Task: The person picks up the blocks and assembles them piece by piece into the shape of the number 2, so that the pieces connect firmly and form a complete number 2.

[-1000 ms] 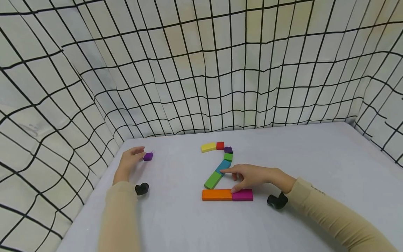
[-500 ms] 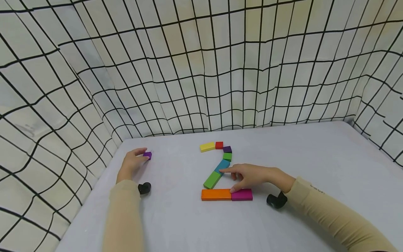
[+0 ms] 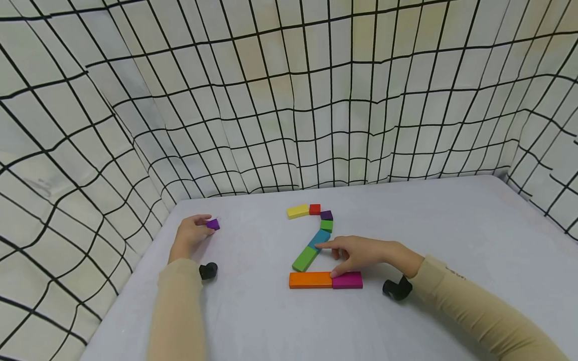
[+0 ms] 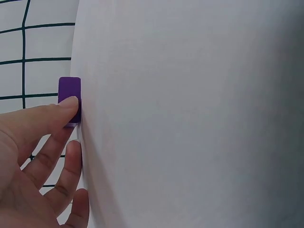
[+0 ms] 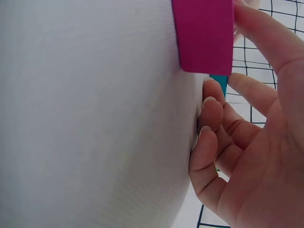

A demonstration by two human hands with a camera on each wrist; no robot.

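Note:
At the left of the head view, my left hand point(image 3: 189, 235) pinches a small purple block point(image 3: 213, 224). In the left wrist view its thumb lies on the face of that purple block point(image 4: 70, 90), and the other fingers are bent. My right hand point(image 3: 361, 252) rests over a line of coloured blocks. Its index fingertip touches the blue block point(image 3: 322, 236), and its thumb is at the seam of the orange block point(image 3: 310, 280) and magenta block point(image 3: 348, 281). The right wrist view shows the thumb along the magenta block point(image 5: 205, 35), other fingers loosely bent at the table.
Beside the blue block lies a long green block point(image 3: 304, 259). Farther back are a small green block point(image 3: 326, 226), a dark purple block point(image 3: 326, 215), a red block point(image 3: 314, 209) and a yellow block point(image 3: 298, 211). Black netting point(image 3: 293, 110) surrounds the white table point(image 3: 253, 321).
My left hand has moved slightly right and taken the purple block between thumb and fingers, turning it a little. My right hand stays in place on the blocks.

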